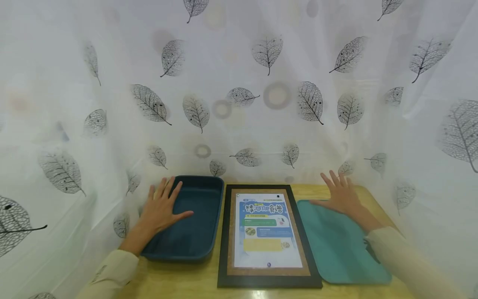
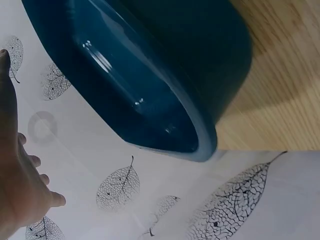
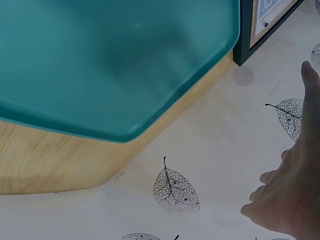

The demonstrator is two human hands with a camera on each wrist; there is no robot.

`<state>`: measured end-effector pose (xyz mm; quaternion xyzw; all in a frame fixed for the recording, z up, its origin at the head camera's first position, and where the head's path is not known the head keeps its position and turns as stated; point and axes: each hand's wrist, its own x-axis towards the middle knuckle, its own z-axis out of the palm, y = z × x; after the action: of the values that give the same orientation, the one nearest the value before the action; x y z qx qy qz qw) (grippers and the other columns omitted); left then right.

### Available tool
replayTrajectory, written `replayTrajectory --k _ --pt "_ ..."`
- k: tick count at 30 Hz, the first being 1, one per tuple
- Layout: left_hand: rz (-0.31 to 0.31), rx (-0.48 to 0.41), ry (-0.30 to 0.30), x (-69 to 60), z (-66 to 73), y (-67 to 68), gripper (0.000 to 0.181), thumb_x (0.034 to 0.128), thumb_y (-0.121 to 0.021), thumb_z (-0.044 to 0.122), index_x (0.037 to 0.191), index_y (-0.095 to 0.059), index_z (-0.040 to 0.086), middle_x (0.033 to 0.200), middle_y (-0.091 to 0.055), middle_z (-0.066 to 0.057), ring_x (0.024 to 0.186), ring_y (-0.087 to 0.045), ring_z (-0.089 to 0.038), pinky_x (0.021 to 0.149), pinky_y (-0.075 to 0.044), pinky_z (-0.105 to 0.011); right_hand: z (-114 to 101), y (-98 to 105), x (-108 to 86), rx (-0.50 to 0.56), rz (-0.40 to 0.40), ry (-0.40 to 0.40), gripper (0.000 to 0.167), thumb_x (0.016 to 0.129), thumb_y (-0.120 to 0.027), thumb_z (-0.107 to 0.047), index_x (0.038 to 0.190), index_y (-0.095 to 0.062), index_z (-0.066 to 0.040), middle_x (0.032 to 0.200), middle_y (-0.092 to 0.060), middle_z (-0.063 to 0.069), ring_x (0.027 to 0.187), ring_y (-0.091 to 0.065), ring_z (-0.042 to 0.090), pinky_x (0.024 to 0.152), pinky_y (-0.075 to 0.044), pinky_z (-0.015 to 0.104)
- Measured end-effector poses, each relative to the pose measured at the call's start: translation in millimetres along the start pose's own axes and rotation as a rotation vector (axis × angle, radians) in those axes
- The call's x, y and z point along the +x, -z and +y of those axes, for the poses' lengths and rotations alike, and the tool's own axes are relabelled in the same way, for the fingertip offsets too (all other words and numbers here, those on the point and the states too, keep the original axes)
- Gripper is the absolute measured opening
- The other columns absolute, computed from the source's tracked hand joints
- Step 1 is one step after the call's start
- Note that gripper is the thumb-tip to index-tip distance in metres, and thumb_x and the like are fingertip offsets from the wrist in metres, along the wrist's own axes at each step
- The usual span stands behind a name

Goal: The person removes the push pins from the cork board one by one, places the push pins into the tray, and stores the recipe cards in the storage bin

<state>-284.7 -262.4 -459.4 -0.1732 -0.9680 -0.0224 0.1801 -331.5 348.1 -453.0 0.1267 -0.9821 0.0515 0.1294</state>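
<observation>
My left hand (image 1: 161, 209) is spread with straight fingers above the left side of a deep dark-blue bin (image 1: 198, 220), holding nothing. On the other side, my right hand (image 1: 342, 195) has its fingers fanned out over the far end of a flat teal tray (image 1: 345, 249), also with nothing in it. Between bin and tray lies a black-framed board (image 1: 269, 281) with a printed sheet (image 1: 269, 232) on it. Both wrist views show the hands apart from the things below: the left hand (image 2: 25, 185) beside the bin (image 2: 145, 75), the right hand (image 3: 290, 190) off the tray (image 3: 130, 65).
A light wooden table (image 1: 179, 278) bears all three things. White translucent curtains (image 1: 239, 124) with dark leaf prints hang close behind the table and along both sides.
</observation>
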Motion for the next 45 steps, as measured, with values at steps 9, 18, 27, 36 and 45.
replayTrajectory --k 9,18,27,36,45 --pt "-0.034 0.021 0.008 7.6 12.4 -4.8 0.114 0.0837 -0.06 0.083 0.166 -0.024 0.011 0.172 -0.016 -0.019 0.158 -0.008 -0.043 0.122 -0.01 -0.072 -7.8 -2.3 3.8 0.014 -0.032 -0.009 0.116 0.08 -0.071 -0.074 0.16 -0.031 0.0 0.164 -0.02 0.036 0.15 -0.009 0.062 0.122 -0.004 0.072" --pt "-0.026 0.013 -0.024 12.9 26.3 -3.7 0.113 0.0839 -0.061 0.081 0.166 -0.025 0.012 0.171 -0.017 -0.019 0.157 -0.013 -0.043 0.122 -0.013 -0.072 -12.9 0.9 8.6 0.038 -0.023 0.0 0.116 0.08 -0.072 -0.072 0.16 -0.031 0.001 0.164 -0.019 0.036 0.151 -0.009 0.06 0.125 -0.005 0.068" --pt "-0.034 -0.03 -0.035 18.9 40.8 -9.6 0.113 0.0829 -0.064 0.08 0.165 -0.028 0.011 0.171 -0.018 -0.018 0.158 -0.011 -0.043 0.123 -0.011 -0.07 -18.1 -0.6 11.4 0.045 -0.034 0.005 0.116 0.081 -0.074 -0.07 0.161 -0.03 0.001 0.164 -0.018 0.037 0.151 -0.009 0.059 0.125 -0.007 0.067" --pt "-0.033 -0.026 -0.055 24.8 51.1 -14.5 0.113 0.0825 -0.063 0.081 0.164 -0.029 0.011 0.171 -0.02 -0.019 0.157 -0.014 -0.044 0.123 -0.015 -0.071 -23.9 -2.4 14.8 0.046 -0.032 0.015 0.116 0.08 -0.073 -0.072 0.161 -0.03 0.0 0.164 -0.021 0.036 0.151 -0.012 0.059 0.124 -0.01 0.069" --pt "-0.031 -0.033 -0.086 29.5 62.4 -21.0 0.112 0.0834 -0.064 0.079 0.164 -0.029 0.011 0.17 -0.023 -0.02 0.157 -0.017 -0.044 0.123 -0.015 -0.07 -35.1 1.0 19.1 0.058 -0.069 0.005 0.115 0.082 -0.072 -0.07 0.162 -0.028 -0.001 0.165 -0.02 0.034 0.152 -0.012 0.057 0.126 -0.009 0.066"
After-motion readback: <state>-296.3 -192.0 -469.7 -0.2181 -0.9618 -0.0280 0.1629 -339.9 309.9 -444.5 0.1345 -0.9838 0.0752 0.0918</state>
